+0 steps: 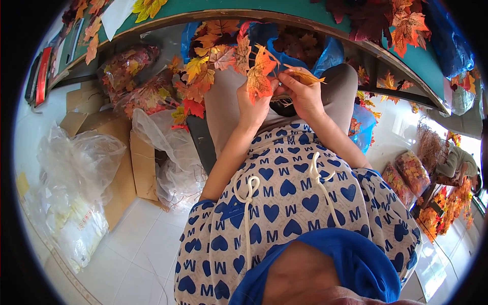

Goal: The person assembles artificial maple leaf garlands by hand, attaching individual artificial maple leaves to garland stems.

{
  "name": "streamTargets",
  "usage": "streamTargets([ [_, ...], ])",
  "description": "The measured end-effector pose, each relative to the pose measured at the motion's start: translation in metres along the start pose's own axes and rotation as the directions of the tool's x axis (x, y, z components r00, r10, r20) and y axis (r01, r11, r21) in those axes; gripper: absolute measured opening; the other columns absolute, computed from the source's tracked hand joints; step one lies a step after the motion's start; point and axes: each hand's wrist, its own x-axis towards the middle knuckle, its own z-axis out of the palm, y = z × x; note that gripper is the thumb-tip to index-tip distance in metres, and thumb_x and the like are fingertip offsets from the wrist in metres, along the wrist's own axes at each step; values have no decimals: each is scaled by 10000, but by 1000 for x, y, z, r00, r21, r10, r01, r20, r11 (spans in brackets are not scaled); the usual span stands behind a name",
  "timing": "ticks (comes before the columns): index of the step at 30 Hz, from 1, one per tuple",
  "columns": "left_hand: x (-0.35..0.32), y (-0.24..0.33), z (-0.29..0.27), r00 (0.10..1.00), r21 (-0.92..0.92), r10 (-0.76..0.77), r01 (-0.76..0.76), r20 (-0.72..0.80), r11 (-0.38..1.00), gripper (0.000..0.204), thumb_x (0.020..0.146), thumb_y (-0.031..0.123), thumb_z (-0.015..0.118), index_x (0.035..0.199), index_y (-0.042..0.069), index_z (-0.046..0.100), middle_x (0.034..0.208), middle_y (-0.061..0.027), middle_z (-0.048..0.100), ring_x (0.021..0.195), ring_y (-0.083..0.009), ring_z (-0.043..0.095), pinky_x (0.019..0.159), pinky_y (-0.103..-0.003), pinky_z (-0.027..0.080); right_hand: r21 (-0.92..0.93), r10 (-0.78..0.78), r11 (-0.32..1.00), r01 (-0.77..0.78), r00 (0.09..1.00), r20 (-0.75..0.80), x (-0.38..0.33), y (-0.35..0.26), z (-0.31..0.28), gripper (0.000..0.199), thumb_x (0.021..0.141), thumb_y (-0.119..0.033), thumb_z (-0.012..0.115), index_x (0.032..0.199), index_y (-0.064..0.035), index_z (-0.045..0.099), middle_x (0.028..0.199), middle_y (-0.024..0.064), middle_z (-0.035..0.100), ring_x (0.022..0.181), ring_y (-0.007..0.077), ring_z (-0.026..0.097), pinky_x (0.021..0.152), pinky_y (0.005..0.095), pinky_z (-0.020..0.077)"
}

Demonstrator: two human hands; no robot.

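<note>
You face the green table (274, 4), a blue plastic bag (333, 55) below its near edge and a trail of leaves (222, 57) on your side of it, where your left hand (255, 105) and right hand (304, 92), fingertips nearly meeting, pinch an orange leaf (260, 77) and a yellow leaf (311, 78)

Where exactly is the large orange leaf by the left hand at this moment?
In the head view, the large orange leaf is at upper centre, overlapping the left hand, just left of the golden leaf by the right hand.
</note>
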Motion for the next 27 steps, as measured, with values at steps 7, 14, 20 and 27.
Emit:
streamTargets([
  [7,2,1,1,999,-173,-37,41,27,984,380,852,-52,547,1229,-28,506,825,-56,550,674,-140,603,632,-259,540,132,18,991,-24,999,44,-1,-7,4,181,785,28,662,927,-41,573,919,45,620,847,116,604,748,232,495],
  [14,1,-1,-4,997,-159,-71,70,4,985,402,837,-78,535,1231,-3,513,823,-52,556,675,-140,602,636,-261,548,92,30,995,-44,987,155,-3,2,-3,180,803,21,642,953,-37,563,930,44,610,835,114,592,742,233,487],
  [20,10,-9,-18,971,-421,-237,228,30,878,350,846,-35,546,1184,56,547,823,-51,583,725,-169,634,671,-306,574,-388,-142,883,262,939,312,1,7,-14,210,847,-64,624,1026,20,554,970,61,616,883,116,589,774,234,482],
  [27,31,1,-21,972,-543,-208,117,-108,831,296,857,-10,562,1146,49,532,802,-62,620,731,-201,651,681,-332,574,-580,16,788,206,935,354,-27,2,-18,174,896,-34,532,1029,63,588,926,100,655,867,129,624,790,233,494],
])
